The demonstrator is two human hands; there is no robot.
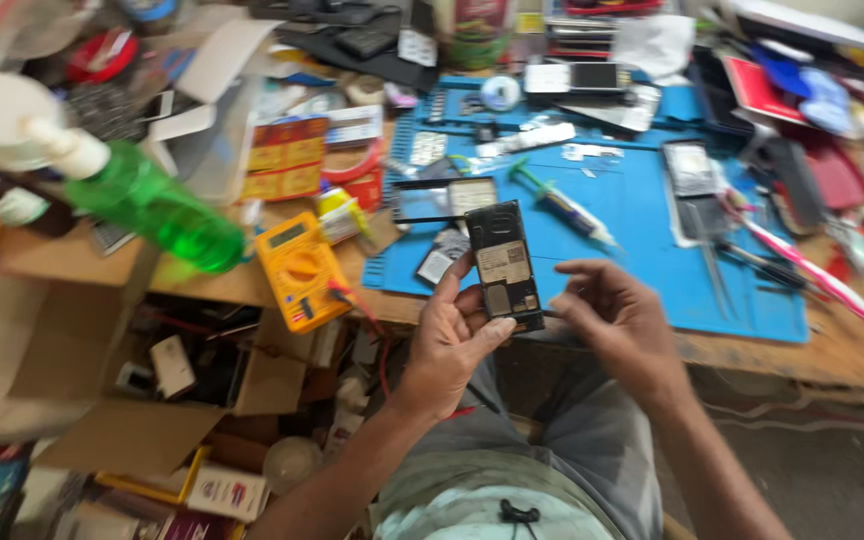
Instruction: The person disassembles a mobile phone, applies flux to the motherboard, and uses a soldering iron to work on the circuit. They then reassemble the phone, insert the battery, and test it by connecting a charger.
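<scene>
Phone (508, 262) opened, black, insides bared; left hand (449, 340) grasping; right hand (614, 322) fingers pinching edge.

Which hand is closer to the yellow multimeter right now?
Left. The left hand, holding the opened phone, sits just right of the yellow multimeter. The right hand is farther off, beyond the phone.

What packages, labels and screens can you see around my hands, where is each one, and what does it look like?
Opened phone: in the left hand, dark slab with tan label.
Multimeter: left of it, yellow, grey screen.
Carton: behind the multimeter, red and yellow.
Phone: far edge of the blue mat, dark screen.
</scene>
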